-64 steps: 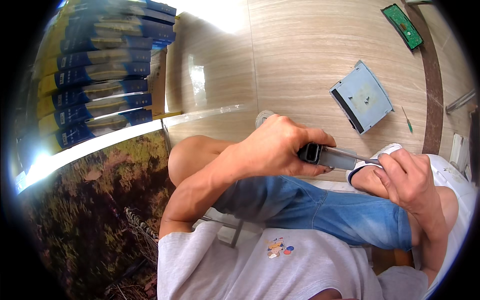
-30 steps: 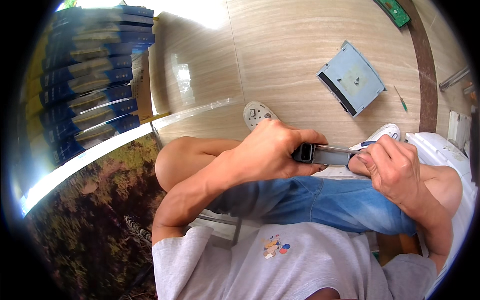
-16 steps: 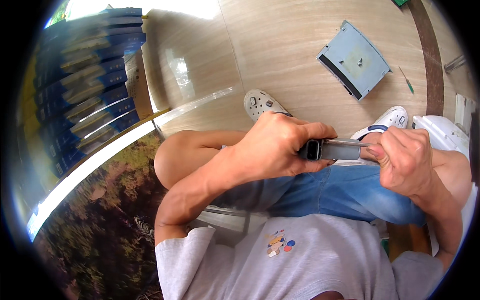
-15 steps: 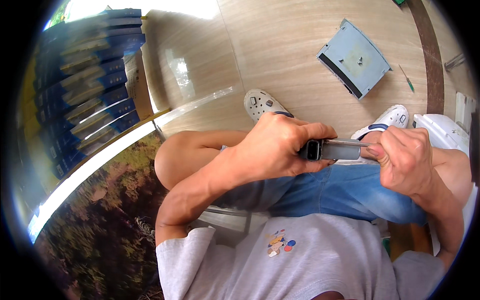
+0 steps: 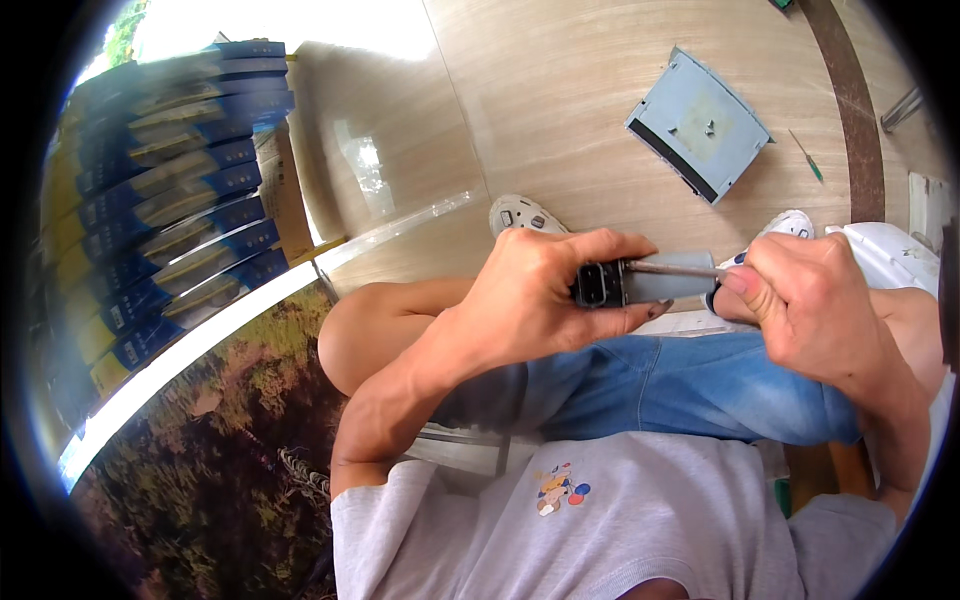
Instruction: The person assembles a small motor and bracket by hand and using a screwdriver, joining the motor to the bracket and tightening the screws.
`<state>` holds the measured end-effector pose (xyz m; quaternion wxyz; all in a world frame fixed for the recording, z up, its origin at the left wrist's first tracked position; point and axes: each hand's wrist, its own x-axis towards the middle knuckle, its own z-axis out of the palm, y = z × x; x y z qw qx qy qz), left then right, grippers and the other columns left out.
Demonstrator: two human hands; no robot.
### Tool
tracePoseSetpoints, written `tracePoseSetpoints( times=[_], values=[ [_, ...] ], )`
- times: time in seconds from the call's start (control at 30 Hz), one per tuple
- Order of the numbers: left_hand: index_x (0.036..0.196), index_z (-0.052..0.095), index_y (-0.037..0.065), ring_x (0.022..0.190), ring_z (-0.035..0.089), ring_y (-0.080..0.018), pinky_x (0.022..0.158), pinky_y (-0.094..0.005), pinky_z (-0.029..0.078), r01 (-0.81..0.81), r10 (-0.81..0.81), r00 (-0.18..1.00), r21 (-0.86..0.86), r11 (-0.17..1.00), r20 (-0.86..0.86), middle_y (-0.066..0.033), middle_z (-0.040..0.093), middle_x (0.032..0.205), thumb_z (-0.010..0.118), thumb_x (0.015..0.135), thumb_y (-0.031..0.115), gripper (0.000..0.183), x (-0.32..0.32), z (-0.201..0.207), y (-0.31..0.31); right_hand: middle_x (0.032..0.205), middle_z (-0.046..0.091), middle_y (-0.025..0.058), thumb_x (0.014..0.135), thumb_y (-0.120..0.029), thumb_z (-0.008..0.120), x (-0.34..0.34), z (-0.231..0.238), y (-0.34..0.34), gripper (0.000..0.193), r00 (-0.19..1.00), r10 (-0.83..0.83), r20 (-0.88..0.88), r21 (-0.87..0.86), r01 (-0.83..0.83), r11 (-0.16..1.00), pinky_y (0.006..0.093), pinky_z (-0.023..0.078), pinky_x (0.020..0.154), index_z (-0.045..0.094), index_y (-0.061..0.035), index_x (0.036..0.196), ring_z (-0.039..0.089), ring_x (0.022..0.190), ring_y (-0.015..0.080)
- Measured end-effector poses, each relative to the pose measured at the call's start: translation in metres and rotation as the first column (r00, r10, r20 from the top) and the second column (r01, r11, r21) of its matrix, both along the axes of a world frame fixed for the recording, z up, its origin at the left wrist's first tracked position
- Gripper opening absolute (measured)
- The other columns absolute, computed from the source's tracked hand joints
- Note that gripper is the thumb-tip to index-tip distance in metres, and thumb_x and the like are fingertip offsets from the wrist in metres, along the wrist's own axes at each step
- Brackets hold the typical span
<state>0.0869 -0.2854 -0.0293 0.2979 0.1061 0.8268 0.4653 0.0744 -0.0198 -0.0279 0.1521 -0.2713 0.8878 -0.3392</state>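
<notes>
My left hand (image 5: 525, 290) grips a small grey metal unit (image 5: 690, 288) between thumb and fingers. Its black end, a socket-like plastic block (image 5: 597, 286), points left beside my palm. My right hand (image 5: 815, 305) is closed round a screwdriver (image 5: 670, 267), whose handle is hidden in the fist. The thin metal shaft reaches left across the unit to the edge of the black block. Whether the tip sits in a gap or only rests against the block, I cannot tell. Both hands are over my lap.
On the floor ahead lies a flat grey metal casing (image 5: 700, 100) with small metal pieces on top. To its right is a green-handled screwdriver (image 5: 815, 168). Blue and yellow boxes (image 5: 190, 170) are stacked at the left. A white plastic object (image 5: 890, 255) stands at the right.
The unit has shifted slightly left and tilted, so more of its black end shows. The screwdriver shaft still lies against it. The whole view has shifted a little.
</notes>
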Motion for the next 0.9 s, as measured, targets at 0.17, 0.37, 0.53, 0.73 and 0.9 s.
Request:
tracePoseSetpoints(
  times=[0.17,0.37,0.53,0.73,0.9],
  values=[
    [0.11,0.071,-0.002,0.064,0.062,-0.007,0.062,-0.0252,0.051,-0.177,0.156,0.975,0.129,0.976,0.16,-0.0062,0.07,0.072,0.088,0.077,0.021,0.044,0.001,-0.006,0.012,0.06,0.048,0.0105,0.081,-0.013,0.078,-0.015,0.021,0.005,0.033,0.974,0.061,-0.218,0.086,-0.043,0.995,0.0409,0.039,0.047,0.051,-0.0038,0.066,0.053,0.051,0.0296],
    [0.11,0.07,-0.004,0.074,0.061,-0.0039,0.067,-0.0221,0.051,-0.265,0.18,0.92,0.213,0.94,0.348,-0.0011,0.071,0.082,0.088,0.079,0.017,0.041,0.0,0.0,0.02,0.064,0.046,0.0078,0.077,-0.012,0.079,-0.014,0.028,0.017,0.027,0.961,0.084,-0.262,0.09,-0.062,0.994,0.0394,0.039,0.048,0.055,-0.0042,0.069,0.051,0.054,0.0256],
    [0.112,0.069,-0.004,0.078,0.062,-0.0046,0.072,-0.0214,0.051,-0.361,0.202,0.846,0.252,0.898,0.493,-0.0008,0.072,0.087,0.088,0.08,0.015,0.041,-0.002,-0.002,0.026,0.07,0.052,0.0069,0.074,-0.01,0.078,-0.015,0.037,0.026,0.017,0.964,0.143,-0.222,0.143,-0.112,0.983,0.0391,0.039,0.055,0.064,-0.0014,0.08,0.055,0.061,0.0248],
    [0.112,0.07,-0.003,0.079,0.061,-0.0047,0.072,-0.0212,0.051,-0.337,0.192,0.851,0.228,0.914,0.489,-0.0007,0.072,0.088,0.088,0.08,0.016,0.042,-0.002,-0.002,0.025,0.069,0.051,0.0064,0.069,-0.013,0.082,-0.017,0.037,0.029,0.023,0.959,0.19,-0.211,0.146,-0.162,0.976,0.038,0.039,0.054,0.065,-0.0017,0.079,0.053,0.06,0.0228],
    [0.113,0.07,-0.004,0.08,0.061,-0.0051,0.072,-0.0217,0.051,-0.353,0.196,0.844,0.242,0.904,0.499,-0.0012,0.071,0.09,0.089,0.079,0.018,0.044,0.001,-0.005,0.023,0.07,0.052,0.007,0.068,-0.012,0.082,-0.017,0.038,0.029,0.023,0.962,0.177,-0.208,0.114,-0.155,0.981,0.038,0.039,0.054,0.065,-0.0006,0.079,0.054,0.06,0.0232]
  ],
)
